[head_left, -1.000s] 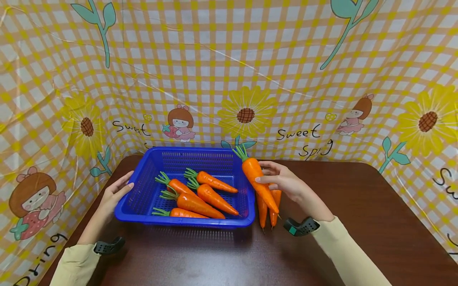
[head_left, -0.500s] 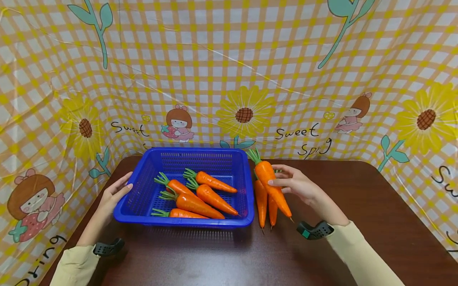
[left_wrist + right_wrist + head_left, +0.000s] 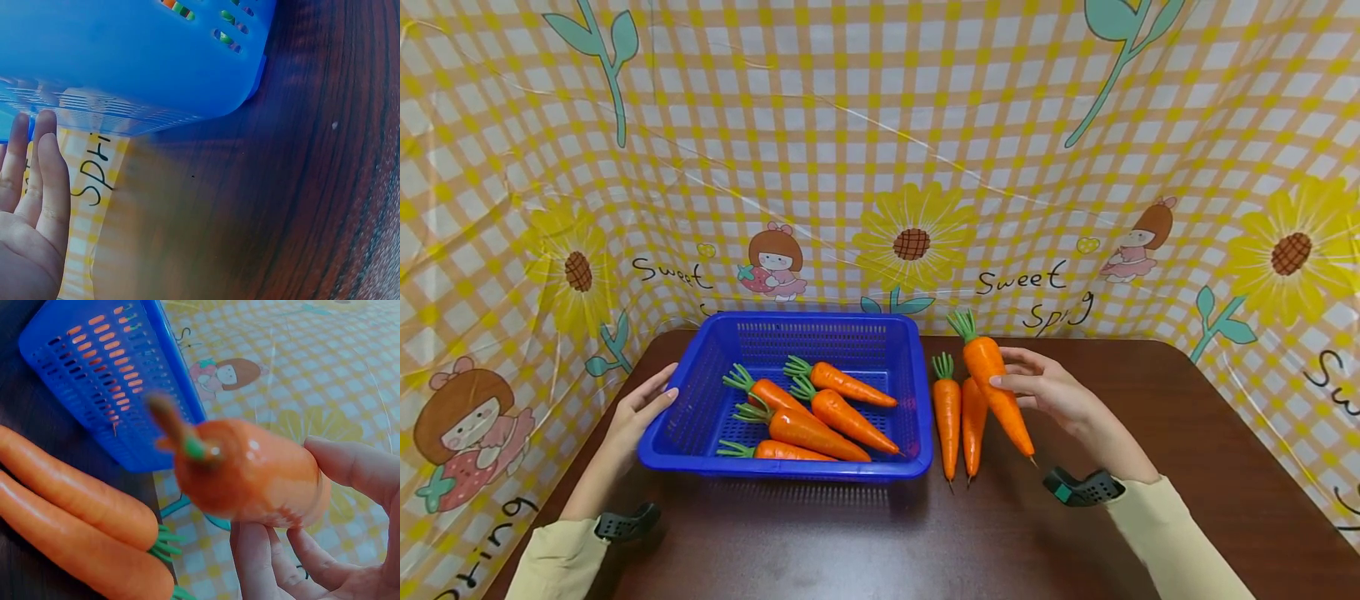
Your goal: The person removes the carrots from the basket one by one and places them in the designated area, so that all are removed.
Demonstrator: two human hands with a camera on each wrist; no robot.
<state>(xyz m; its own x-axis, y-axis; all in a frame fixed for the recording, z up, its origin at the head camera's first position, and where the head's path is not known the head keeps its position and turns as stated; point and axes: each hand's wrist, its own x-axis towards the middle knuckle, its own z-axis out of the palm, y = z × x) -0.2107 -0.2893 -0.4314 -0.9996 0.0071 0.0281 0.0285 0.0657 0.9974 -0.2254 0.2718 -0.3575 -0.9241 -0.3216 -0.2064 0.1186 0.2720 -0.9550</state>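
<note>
In the head view my right hand (image 3: 1054, 393) pinches a carrot (image 3: 985, 362) with thumb and fingers, its green stems pointing away and its tip toward me. Up close in the right wrist view, that carrot (image 3: 269, 472) points at the camera. Two more carrots lie side by side on the table, one (image 3: 948, 417) next to the basket and another (image 3: 973, 429) partly behind the held one. My left hand (image 3: 638, 415) is at the left side of the blue plastic basket (image 3: 790, 467); its fingers (image 3: 51, 169) are extended by the outer wall.
Several carrots (image 3: 820, 429) lie inside the perforated basket. A dark brown wooden table (image 3: 865, 546) carries everything. Behind and at both sides hangs a checked cloth (image 3: 820, 150) with sunflowers and cartoon figures.
My right hand has carried the held carrot rightward from over the basket's right rim, past the two carrots on the table, which now show more fully. My left hand stays at the basket.
</note>
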